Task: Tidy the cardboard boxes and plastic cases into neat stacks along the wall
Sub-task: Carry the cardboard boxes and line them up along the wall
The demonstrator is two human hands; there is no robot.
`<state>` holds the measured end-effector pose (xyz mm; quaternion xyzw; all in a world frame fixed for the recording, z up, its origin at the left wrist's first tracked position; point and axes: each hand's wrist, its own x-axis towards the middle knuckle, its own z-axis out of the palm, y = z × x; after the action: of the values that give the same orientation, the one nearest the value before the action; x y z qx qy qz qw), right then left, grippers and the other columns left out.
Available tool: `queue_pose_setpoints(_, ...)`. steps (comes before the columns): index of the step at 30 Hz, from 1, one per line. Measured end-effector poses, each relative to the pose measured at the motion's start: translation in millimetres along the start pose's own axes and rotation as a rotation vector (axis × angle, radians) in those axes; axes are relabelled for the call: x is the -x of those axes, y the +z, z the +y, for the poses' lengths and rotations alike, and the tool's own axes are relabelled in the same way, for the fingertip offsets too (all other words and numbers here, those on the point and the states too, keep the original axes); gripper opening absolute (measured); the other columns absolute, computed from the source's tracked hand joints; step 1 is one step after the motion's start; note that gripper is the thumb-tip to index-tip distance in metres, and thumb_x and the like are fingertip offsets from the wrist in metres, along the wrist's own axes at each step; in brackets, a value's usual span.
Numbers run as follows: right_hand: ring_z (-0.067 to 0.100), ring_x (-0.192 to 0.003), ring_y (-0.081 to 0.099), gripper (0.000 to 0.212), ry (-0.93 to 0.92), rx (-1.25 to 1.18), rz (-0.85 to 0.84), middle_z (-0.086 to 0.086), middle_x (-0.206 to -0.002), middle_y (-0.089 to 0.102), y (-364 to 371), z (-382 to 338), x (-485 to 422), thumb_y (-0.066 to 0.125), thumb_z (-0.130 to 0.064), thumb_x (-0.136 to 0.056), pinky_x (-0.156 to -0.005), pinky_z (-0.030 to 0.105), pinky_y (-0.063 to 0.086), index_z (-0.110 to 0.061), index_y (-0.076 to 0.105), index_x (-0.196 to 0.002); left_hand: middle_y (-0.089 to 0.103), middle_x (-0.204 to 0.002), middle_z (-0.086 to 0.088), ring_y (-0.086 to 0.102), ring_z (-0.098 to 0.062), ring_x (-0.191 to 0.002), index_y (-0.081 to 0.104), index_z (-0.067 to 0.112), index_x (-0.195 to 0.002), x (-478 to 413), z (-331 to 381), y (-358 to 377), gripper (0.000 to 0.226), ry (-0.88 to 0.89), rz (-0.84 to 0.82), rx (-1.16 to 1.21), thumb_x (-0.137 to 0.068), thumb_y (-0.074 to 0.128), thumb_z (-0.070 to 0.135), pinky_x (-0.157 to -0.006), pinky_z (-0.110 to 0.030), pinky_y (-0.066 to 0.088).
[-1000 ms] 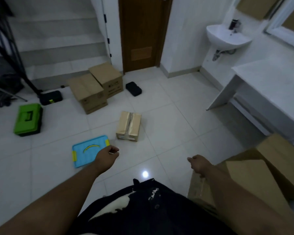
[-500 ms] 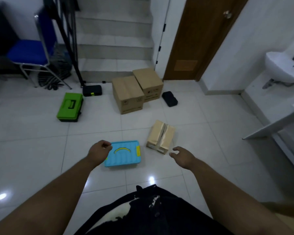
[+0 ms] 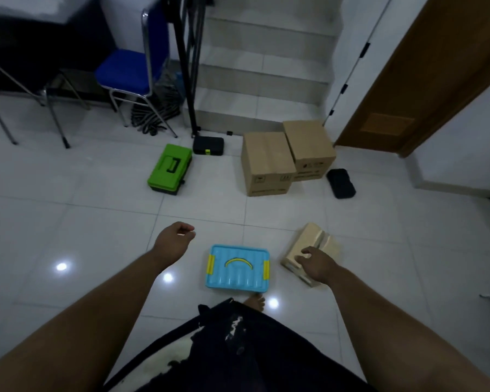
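A light blue plastic case [image 3: 237,268] with yellow clips lies flat on the white tiled floor between my two hands. My left hand [image 3: 173,242] hangs to its left with fingers loosely curled, holding nothing. My right hand [image 3: 315,264] hovers with relaxed fingers over a small taped cardboard box [image 3: 311,247] lying to the right of the case. Farther off, two larger cardboard boxes [image 3: 266,162] [image 3: 310,148] stand side by side near the stairs. A green tool case [image 3: 169,168], a black case [image 3: 208,145] and another black case [image 3: 341,183] lie around them.
Tiled stairs [image 3: 263,80] rise at the back with a black railing [image 3: 186,66]. A blue chair [image 3: 128,75] stands at the left beside coiled hose. A brown door [image 3: 425,75] is at the right. My bare foot [image 3: 255,302] stands just below the blue case.
The view has swung left and moved closer to the blue case. My right hand has come forward over the small taped box; my left hand has shifted left of the case.
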<state>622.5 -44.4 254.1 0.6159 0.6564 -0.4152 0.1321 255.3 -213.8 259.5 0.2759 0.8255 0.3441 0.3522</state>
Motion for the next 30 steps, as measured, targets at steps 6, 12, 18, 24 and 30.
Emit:
queue_pose_setpoints(6, 0.028, -0.133, 0.054, 0.051, -0.068, 0.024, 0.004, 0.013, -0.142, 0.060, -40, -81, -71, 0.061, -0.041, -0.102, -0.107, 0.029, 0.038, -0.013, 0.054, -0.144, 0.071, -0.101, 0.004, 0.066, -0.015, -0.091, 0.073, 0.018, -0.102, -72, 28, -22, 0.008, -0.041, 0.036, -0.018, -0.094, 0.071, 0.021, -0.069, -0.018, 0.043)
queue_pose_setpoints(12, 0.028, -0.127, 0.057, 0.050, -0.070, -0.018, 0.027, 0.013, -0.135, 0.063, -64, -129, -119, 0.060, -0.043, -0.102, -0.107, 0.031, 0.041, -0.014, 0.054, -0.143, 0.071, -0.100, 0.003, 0.065, -0.012, -0.087, 0.073, 0.021, -0.101, -138, 47, -33, 0.008, -0.037, 0.022, -0.032, -0.094, 0.072, 0.023, -0.069, -0.020, 0.043)
queue_pose_setpoints(18, 0.028, -0.122, 0.060, 0.048, 0.004, -0.134, 0.116, 0.012, -0.131, 0.064, -61, -168, -165, 0.062, -0.043, -0.100, -0.105, 0.034, 0.044, -0.015, 0.058, -0.138, 0.068, -0.103, 0.005, 0.063, -0.014, -0.096, 0.073, 0.022, -0.102, -234, 54, -54, 0.010, 0.041, -0.070, -0.150, -0.093, 0.073, 0.025, -0.084, -0.027, 0.045)
queue_pose_setpoints(24, 0.025, -0.099, 0.068, 0.046, 0.140, -0.259, 0.209, 0.009, -0.101, 0.072, -31, -228, -194, 0.067, -0.044, -0.097, -0.096, 0.037, 0.051, -0.014, 0.061, -0.131, 0.066, -0.097, 0.006, 0.060, -0.015, -0.088, 0.070, 0.022, -0.102, -344, 61, -105, 0.010, 0.108, -0.261, -0.183, -0.093, 0.073, 0.026, -0.076, -0.028, 0.043)
queue_pose_setpoints(30, 0.019, -0.089, 0.062, 0.044, 0.143, -0.181, 0.204, 0.011, -0.095, 0.071, 5, -322, -196, 0.063, -0.037, -0.102, -0.086, 0.025, 0.042, -0.010, 0.058, -0.136, 0.067, -0.099, 0.002, 0.060, -0.015, -0.087, 0.071, 0.013, -0.104, -435, 69, -179, 0.014, 0.144, -0.319, -0.240, -0.096, 0.070, 0.025, -0.064, -0.022, 0.041)
